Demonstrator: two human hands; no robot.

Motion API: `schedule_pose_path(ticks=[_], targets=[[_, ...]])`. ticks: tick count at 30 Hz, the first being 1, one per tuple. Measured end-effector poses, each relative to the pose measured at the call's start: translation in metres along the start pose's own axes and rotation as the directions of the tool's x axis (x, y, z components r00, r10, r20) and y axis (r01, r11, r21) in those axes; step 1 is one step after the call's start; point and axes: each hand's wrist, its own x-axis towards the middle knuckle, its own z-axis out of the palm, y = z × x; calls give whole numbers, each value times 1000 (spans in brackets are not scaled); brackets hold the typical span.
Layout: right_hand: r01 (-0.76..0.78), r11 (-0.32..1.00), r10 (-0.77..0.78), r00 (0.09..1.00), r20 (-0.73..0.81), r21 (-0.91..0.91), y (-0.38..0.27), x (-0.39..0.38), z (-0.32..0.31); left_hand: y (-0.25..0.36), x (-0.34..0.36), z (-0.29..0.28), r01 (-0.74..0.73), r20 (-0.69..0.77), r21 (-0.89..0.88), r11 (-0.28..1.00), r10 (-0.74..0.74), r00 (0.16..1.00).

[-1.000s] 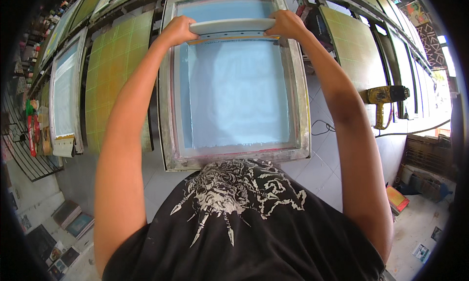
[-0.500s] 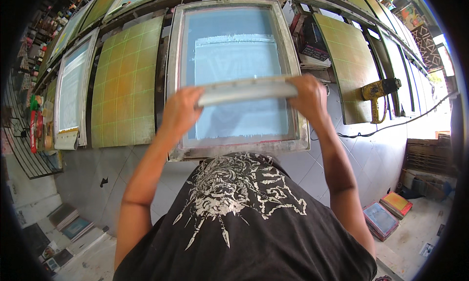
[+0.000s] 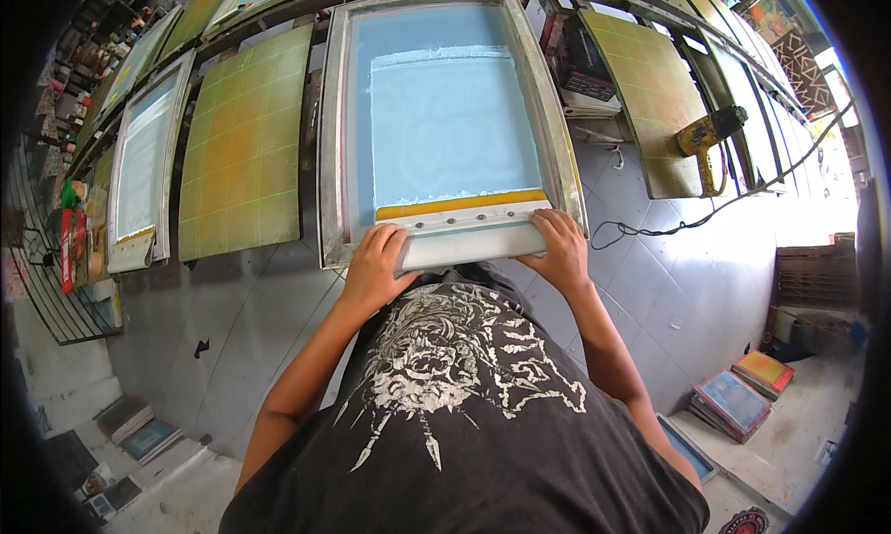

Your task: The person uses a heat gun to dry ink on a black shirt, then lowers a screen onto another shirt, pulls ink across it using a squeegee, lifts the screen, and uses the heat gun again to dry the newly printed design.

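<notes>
A screen printing frame with blue mesh lies ahead of me, a pale blue layer of ink spread in a rectangle on it. At the frame's near end, a squeegee with a pale, bolted handle and a yellow blade lies crosswise, tilted toward me. My left hand is closed on its left end and my right hand on its right end, fingers over the top of the handle.
Green-gridded platens flank the frame, with another screen further left. A yellow heat gun sits on the right platen, its black cable trailing. Stacked frames lie lower right, above the tiled floor.
Both hands have drawn the squeegee from the frame's far end to its near end, toward me. The pale ink rectangle behind it is now more evenly covered.
</notes>
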Motion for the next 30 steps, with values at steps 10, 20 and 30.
schedule_pose_path(ticks=[10,20,30], targets=[[-655,619,720,694,21,434,93,-3,16,-97,-26,8,696,-275,-351,626,-780,563],[-746,605,746,653,128,277,81,16,-5,-76,-20,-15,702,-261,-402,589,-808,529],[-766,566,790,610,65,303,42,-18,-38,-72,-29,-31,629,-250,-400,666,-740,624]])
